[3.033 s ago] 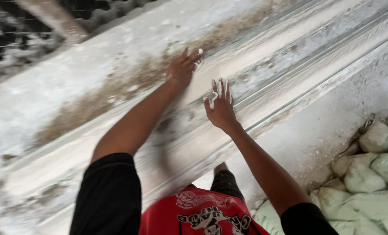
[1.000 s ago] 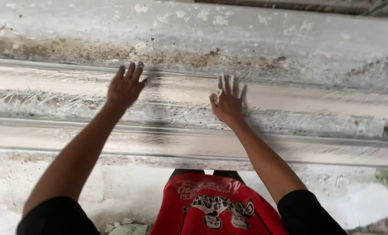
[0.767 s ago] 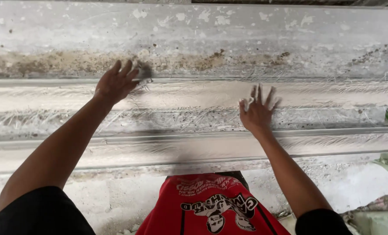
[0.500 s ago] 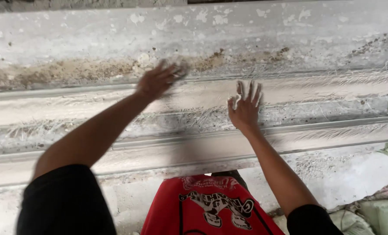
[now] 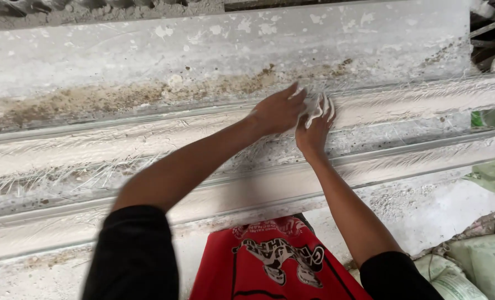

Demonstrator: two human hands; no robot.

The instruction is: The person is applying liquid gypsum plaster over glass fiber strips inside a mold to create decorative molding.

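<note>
A long white plaster moulding point(image 5: 119, 161) with glass-like fibres pressed into its wet surface runs across the whole view. My left hand point(image 5: 278, 108) lies flat on its upper ridge, fingers stretched to the right, blurred by motion. Close beside it my right hand point(image 5: 314, 125) presses on the same ridge with its fingers spread and smeared with white plaster. The two hands nearly touch. Neither hand holds anything.
Behind the moulding rises a flat white slab point(image 5: 203, 50) with a brown stained band. Pale green sacks point(image 5: 481, 261) lie at the lower right. A small green object point(image 5: 483, 118) sits at the moulding's right end. My red shirt point(image 5: 269, 261) fills the bottom centre.
My left hand has swept to the right along the ridge, from far apart to right beside my right hand. The right hand stays pressed on the moulding.
</note>
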